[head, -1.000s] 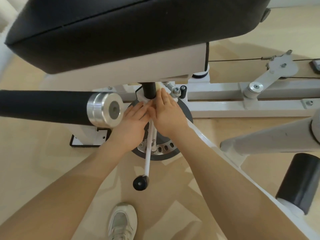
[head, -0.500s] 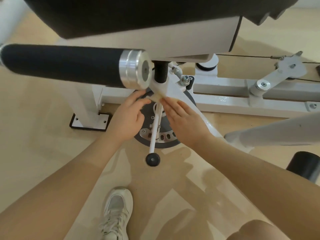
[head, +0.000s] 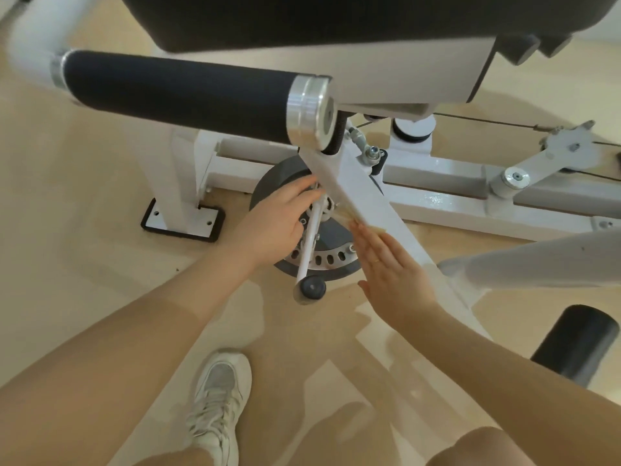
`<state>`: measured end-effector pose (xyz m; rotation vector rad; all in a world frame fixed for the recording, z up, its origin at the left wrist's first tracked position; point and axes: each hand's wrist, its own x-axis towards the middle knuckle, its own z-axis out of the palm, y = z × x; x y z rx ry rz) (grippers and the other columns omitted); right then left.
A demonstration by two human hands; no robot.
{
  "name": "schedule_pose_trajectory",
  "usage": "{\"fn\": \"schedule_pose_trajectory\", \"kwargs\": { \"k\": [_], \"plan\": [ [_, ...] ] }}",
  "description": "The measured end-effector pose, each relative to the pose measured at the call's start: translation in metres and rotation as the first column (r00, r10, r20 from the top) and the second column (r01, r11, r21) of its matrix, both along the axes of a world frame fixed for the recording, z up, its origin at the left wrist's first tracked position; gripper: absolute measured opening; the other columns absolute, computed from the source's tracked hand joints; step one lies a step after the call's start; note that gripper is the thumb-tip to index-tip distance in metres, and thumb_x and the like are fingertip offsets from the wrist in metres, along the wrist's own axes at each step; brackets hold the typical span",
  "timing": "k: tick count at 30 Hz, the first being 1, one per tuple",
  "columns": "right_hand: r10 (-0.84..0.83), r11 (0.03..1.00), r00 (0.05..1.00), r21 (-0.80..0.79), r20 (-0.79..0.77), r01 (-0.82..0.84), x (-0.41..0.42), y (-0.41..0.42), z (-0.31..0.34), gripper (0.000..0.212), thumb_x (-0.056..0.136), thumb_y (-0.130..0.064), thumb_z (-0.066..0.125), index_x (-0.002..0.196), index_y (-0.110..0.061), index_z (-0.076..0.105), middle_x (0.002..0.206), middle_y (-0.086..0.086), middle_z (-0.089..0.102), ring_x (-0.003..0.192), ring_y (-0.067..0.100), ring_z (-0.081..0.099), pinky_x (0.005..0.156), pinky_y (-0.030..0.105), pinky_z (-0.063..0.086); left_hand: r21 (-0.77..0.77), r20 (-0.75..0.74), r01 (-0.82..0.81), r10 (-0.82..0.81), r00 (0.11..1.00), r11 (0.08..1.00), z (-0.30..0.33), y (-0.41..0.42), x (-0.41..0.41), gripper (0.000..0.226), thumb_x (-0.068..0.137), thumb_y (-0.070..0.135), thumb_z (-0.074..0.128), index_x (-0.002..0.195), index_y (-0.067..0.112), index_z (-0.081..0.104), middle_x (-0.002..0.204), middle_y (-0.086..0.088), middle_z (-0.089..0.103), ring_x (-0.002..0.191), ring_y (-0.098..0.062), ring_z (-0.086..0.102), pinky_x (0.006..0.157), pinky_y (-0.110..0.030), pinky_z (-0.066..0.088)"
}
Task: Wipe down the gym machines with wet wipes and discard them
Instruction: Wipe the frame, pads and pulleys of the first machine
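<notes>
A white gym machine has a slanted white arm running down from a foam roller with a steel end cap. A thin pale wet wipe appears to lie over the arm's lower edge; its outline is hard to tell from the paint. My right hand is flat, its fingertips pressing the wipe against the arm. My left hand rests, fingers loosely curved, on the grey disc beside the white lever with a black knob. It holds nothing I can see.
A black seat pad hangs overhead. The white base frame and a cable pulley lie to the right, and a second black roller at lower right. A foot plate sits left. My shoe stands on the wooden floor.
Both hands slid down from the arm's top near the post. My right hand moved further down the arm with the wipe; my left hand parted from it. My view shifted closer and lower.
</notes>
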<state>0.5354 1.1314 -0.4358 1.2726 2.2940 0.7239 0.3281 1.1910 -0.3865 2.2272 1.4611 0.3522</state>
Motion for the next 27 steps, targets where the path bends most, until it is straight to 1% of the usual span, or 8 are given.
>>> {"fn": "schedule_pose_trajectory", "kwargs": {
  "k": [3, 4, 6, 8, 12, 17, 24, 27],
  "plan": [
    [-0.112, 0.994, 0.928, -0.051, -0.354, 0.1, -0.011, 0.009, 0.005, 0.07, 0.088, -0.036, 0.04, 0.146, -0.005, 0.015, 0.155, 0.009, 0.011, 0.144, 0.021, 0.01, 0.117, 0.037, 0.0, 0.009, -0.01, 0.013, -0.013, 1.0, 1.0, 0.001, 0.011, 0.017, 0.063, 0.091, 0.001, 0.038, 0.148, 0.023, 0.022, 0.157, 0.007, 0.01, 0.141, -0.014, 0.02, 0.11, -0.032, 0.029],
    [-0.153, 0.988, 0.882, -0.079, -0.446, 0.131, -0.019, 0.018, 0.009, 0.071, 0.089, -0.035, 0.043, 0.145, -0.004, 0.014, 0.155, 0.009, 0.012, 0.143, 0.023, 0.014, 0.118, 0.036, 0.001, 0.03, -0.012, 0.01, -0.01, 1.0, 0.999, 0.001, 0.013, 0.021, 0.062, 0.092, 0.001, 0.038, 0.148, 0.021, 0.021, 0.157, 0.006, 0.01, 0.142, -0.015, 0.018, 0.113, -0.033, 0.027],
    [-0.261, 0.965, 0.784, -0.187, -0.564, 0.186, -0.038, 0.039, 0.016, 0.071, 0.096, -0.036, 0.037, 0.147, -0.007, -0.003, 0.156, 0.009, -0.005, 0.146, 0.023, 0.002, 0.116, 0.033, -0.007, 0.08, -0.027, 0.014, -0.012, 1.0, 0.997, 0.001, 0.015, 0.025, 0.061, 0.092, 0.003, 0.039, 0.148, 0.018, 0.019, 0.157, 0.002, 0.01, 0.143, -0.016, 0.014, 0.117, -0.033, 0.017],
    [-0.34, 0.939, 0.717, -0.261, -0.609, 0.223, -0.051, 0.055, 0.019, 0.071, 0.099, -0.042, 0.029, 0.147, -0.008, -0.012, 0.156, 0.008, -0.015, 0.145, 0.02, -0.01, 0.114, 0.031, -0.011, 0.095, -0.058, 0.027, -0.021, 0.998, 0.995, -0.001, 0.016, 0.026, 0.063, 0.093, 0.005, 0.041, 0.149, 0.018, 0.014, 0.157, 0.001, 0.007, 0.144, -0.015, 0.008, 0.115, -0.028, 0.007],
    [-0.422, 0.905, 0.658, -0.327, -0.623, 0.271, -0.049, 0.046, 0.022, 0.075, 0.098, -0.046, 0.031, 0.148, -0.007, -0.008, 0.157, 0.01, -0.012, 0.145, 0.02, -0.011, 0.116, 0.03, -0.01, 0.116, -0.16, 0.146, -0.127, 0.979, 0.982, -0.005, 0.018, 0.024, 0.067, 0.09, 0.003, 0.047, 0.148, 0.016, 0.015, 0.157, -0.005, 0.007, 0.145, -0.019, 0.004, 0.117, -0.035, 0.005],
    [-0.482, 0.852, 0.544, -0.224, -0.687, 0.473, -0.027, -0.018, 0.003, 0.071, 0.09, -0.048, 0.036, 0.142, 0.0, 0.03, 0.149, 0.017, 0.033, 0.137, 0.029, 0.033, 0.112, 0.034, 0.019, 0.101, -0.302, 0.284, -0.242, 0.922, 0.954, -0.007, 0.025, 0.028, 0.067, 0.089, 0.005, 0.046, 0.148, 0.02, 0.02, 0.158, -0.002, 0.0, 0.145, -0.02, -0.003, 0.115, -0.034, -0.006],
    [-0.467, 0.821, 0.438, -0.192, -0.768, 0.538, -0.054, 0.0, 0.011, 0.06, 0.089, -0.038, 0.033, 0.122, 0.005, 0.056, 0.13, 0.022, 0.054, 0.121, 0.035, 0.053, 0.099, 0.043, 0.043, 0.101, -0.231, 0.29, -0.261, 0.937, 0.952, -0.003, 0.033, 0.029, 0.057, 0.093, 0.004, 0.042, 0.146, 0.014, 0.025, 0.156, -0.002, 0.016, 0.145, -0.017, 0.009, 0.116, -0.03, 0.0],
    [-0.442, 0.833, 0.35, -0.234, -0.826, 0.501, -0.077, 0.035, 0.012, 0.058, 0.089, -0.033, 0.031, 0.123, 0.008, 0.053, 0.131, 0.025, 0.052, 0.124, 0.037, 0.049, 0.099, 0.044, 0.043, 0.1, -0.182, 0.301, -0.28, 0.943, 0.948, -0.003, 0.04, 0.025, 0.057, 0.092, 0.002, 0.044, 0.146, 0.014, 0.027, 0.154, -0.001, 0.023, 0.143, -0.017, 0.016, 0.115, -0.027, 0.004]
  ]
}}
